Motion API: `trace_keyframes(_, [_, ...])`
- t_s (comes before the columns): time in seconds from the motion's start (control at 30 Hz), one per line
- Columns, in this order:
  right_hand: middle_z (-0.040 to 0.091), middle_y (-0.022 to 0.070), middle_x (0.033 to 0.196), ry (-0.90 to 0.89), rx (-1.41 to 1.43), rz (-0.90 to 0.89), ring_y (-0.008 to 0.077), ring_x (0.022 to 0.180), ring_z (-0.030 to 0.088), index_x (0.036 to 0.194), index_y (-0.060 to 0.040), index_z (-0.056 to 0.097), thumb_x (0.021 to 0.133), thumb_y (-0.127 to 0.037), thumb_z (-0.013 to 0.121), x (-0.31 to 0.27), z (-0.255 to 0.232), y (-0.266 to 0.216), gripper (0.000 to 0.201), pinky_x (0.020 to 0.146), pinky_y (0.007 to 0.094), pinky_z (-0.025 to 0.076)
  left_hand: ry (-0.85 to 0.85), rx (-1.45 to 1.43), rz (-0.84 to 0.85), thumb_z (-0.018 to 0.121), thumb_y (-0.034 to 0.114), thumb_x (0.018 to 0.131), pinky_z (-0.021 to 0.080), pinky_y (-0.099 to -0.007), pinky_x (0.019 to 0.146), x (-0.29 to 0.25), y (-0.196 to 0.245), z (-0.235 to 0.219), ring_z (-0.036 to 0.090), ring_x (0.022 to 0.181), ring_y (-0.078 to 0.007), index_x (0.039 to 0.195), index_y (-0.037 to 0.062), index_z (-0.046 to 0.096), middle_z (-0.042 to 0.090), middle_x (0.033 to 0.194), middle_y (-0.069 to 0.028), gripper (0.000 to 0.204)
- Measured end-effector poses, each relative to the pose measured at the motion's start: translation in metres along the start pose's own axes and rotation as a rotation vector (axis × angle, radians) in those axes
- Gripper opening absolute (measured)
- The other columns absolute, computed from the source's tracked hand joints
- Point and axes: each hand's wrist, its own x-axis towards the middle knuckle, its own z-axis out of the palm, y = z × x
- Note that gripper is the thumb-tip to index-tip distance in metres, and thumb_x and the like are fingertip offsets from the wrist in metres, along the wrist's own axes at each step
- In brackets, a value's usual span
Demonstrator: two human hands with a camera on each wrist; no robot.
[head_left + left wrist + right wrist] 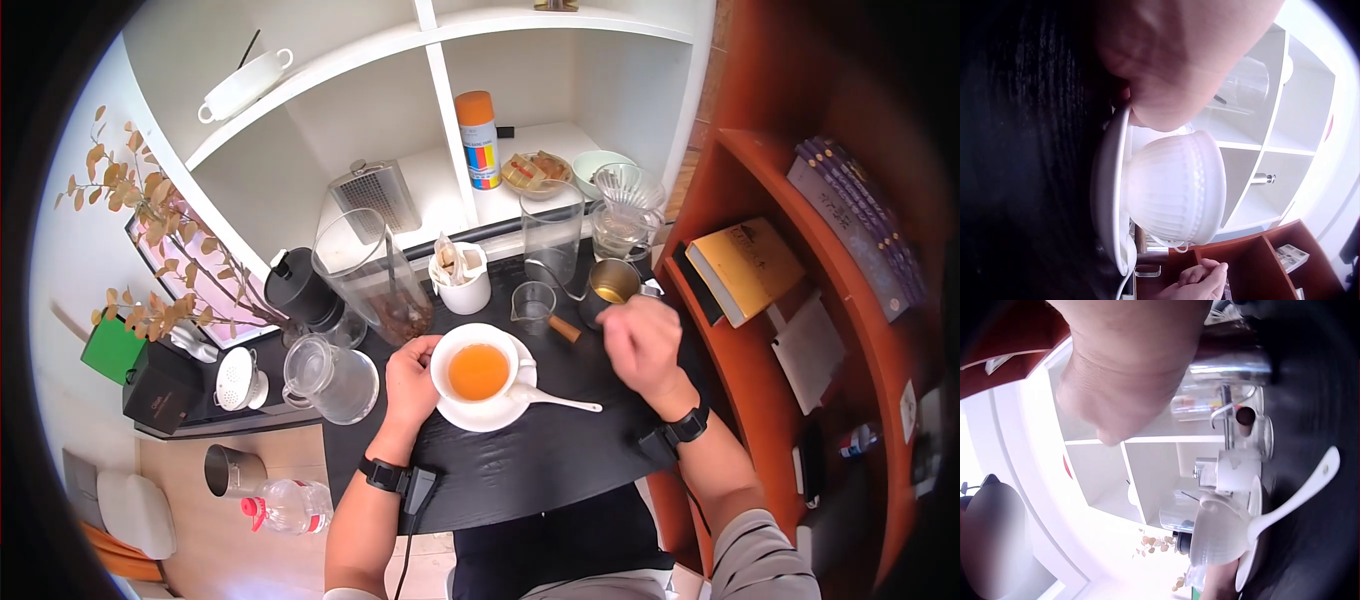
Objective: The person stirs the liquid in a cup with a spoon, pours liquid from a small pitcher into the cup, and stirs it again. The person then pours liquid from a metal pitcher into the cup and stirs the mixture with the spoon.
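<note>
2 hands flank the white saucer [468, 419]: the left hand [408, 388], nearer, grips its rim; the right hand [643, 345], fingers curled, hangs well apart, holding nothing discernible. The cup [1175, 190] sits just right of the left grip; the spoon's [565, 401] long axis runs rightward, away from it.

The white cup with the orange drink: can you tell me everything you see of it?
The white cup looks ceramic, with fluted sides, a beaded-looking band near its rim and a looped handle. It stands upright on a white saucer, holding orange liquid. A white spoon rests on the saucer beside it. The left hand is at the saucer's edge; whether it touches the cup is unclear.
</note>
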Motion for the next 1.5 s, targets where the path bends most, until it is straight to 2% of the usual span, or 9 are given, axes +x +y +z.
trace_keyframes(0.13, [0.068,0.0093,0.088,0.232,0.01,0.54,0.0154,0.075,0.061,0.101,0.0028,0.07,0.11,-0.011,0.059,-0.008,-0.019,-0.003,0.02,0.068,0.0308,0.048,0.005,0.006,0.023,0.075,0.003,0.091,0.053,-0.0253,0.067,0.002,-0.009,0.001,0.063,0.071,-0.0058,0.11,-0.0017,0.081,0.078,0.087,-0.0035,0.02])
trace_keyframes(0.17, [0.067,0.0075,0.094,0.278,0.022,0.616,0.0134,0.079,0.06,0.105,0.002,0.07,0.11,-0.012,0.059,-0.016,-0.021,0.002,0.018,0.071,0.0295,0.049,0.002,-0.003,0.027,0.075,0.003,0.091,0.053,-0.0253,0.067,0.003,-0.009,0.001,0.063,0.071,-0.0058,0.11,-0.0017,0.081,0.078,0.087,-0.0035,0.02])
trace_keyframes(0.43, [0.065,0.0112,0.112,0.277,-0.303,0.572,0.0178,0.082,0.06,0.117,0.0028,0.067,0.105,-0.009,0.065,-0.042,-0.019,0.011,0.017,0.076,0.0328,0.052,0.02,0.101,0.03,0.072,0.012,0.097,0.056,-0.0312,0.071,0.003,-0.008,0.0,0.07,0.071,-0.0144,0.108,0.0026,0.081,0.078,0.083,-0.0087,0.017])
trace_keyframes(0.47, [0.066,0.0131,0.114,0.257,-0.32,0.483,0.0195,0.081,0.061,0.118,0.0023,0.067,0.104,-0.007,0.065,-0.042,-0.017,0.014,0.017,0.077,0.0343,0.053,0.028,0.091,0.033,0.072,0.012,0.097,0.056,-0.0312,0.071,0.002,-0.006,0.0,0.07,0.071,-0.0144,0.108,0.0026,0.081,0.078,0.083,-0.0087,0.017])
trace_keyframes(0.67, [0.065,0.0142,0.119,0.173,-0.344,0.483,0.0218,0.082,0.063,0.121,0.0015,0.066,0.104,-0.008,0.064,-0.046,-0.013,0.017,0.02,0.08,0.0346,0.055,0.024,0.134,0.028,0.071,0.014,0.098,0.057,-0.0351,0.072,0.001,-0.001,-0.001,0.074,0.074,-0.021,0.107,0.0044,0.081,0.078,0.087,-0.0111,0.016])
trace_keyframes(0.8, [0.066,0.0152,0.123,0.152,-0.349,0.508,0.0225,0.086,0.066,0.127,0.0011,0.066,0.105,-0.01,0.064,-0.05,-0.012,0.022,0.024,0.08,0.0354,0.056,0.036,0.132,0.031,0.071,0.014,0.098,0.057,-0.035,0.072,0.001,-0.002,0.001,0.074,0.075,-0.0207,0.107,0.0042,0.081,0.078,0.086,-0.0114,0.017])
trace_keyframes(1.1, [0.069,0.0133,0.115,0.056,-0.233,0.655,0.0207,0.08,0.065,0.127,0.0002,0.069,0.108,-0.016,0.063,-0.05,-0.011,0.02,0.026,0.076,0.0343,0.055,0.026,0.131,0.054,0.07,0.013,0.099,0.057,-0.0342,0.071,0.0,0.0,-0.001,0.073,0.071,-0.0205,0.106,0.0035,0.08,0.078,0.085,-0.0117,0.016])
trace_keyframes(1.33, [0.065,0.0106,0.107,0.033,-0.177,0.657,0.0148,0.076,0.063,0.127,-0.0006,0.068,0.098,-0.002,0.067,-0.053,-0.011,0.023,0.029,0.069,0.0309,0.052,0.012,0.114,0.052,0.071,0.013,0.1,0.056,-0.0323,0.07,0.003,0.001,-0.002,0.071,0.07,-0.0172,0.107,0.0019,0.08,0.077,0.084,-0.0107,0.016])
trace_keyframes(1.5, [0.066,0.0095,0.106,0.006,-0.17,0.665,0.0141,0.075,0.063,0.126,-0.001,0.068,0.097,0.0,0.067,-0.054,-0.011,0.024,0.03,0.069,0.0293,0.051,0.005,0.084,0.036,0.071,0.012,0.1,0.056,-0.0313,0.069,0.002,-0.005,-0.001,0.07,0.069,-0.0153,0.107,0.0022,0.08,0.077,0.083,-0.0102,0.015])
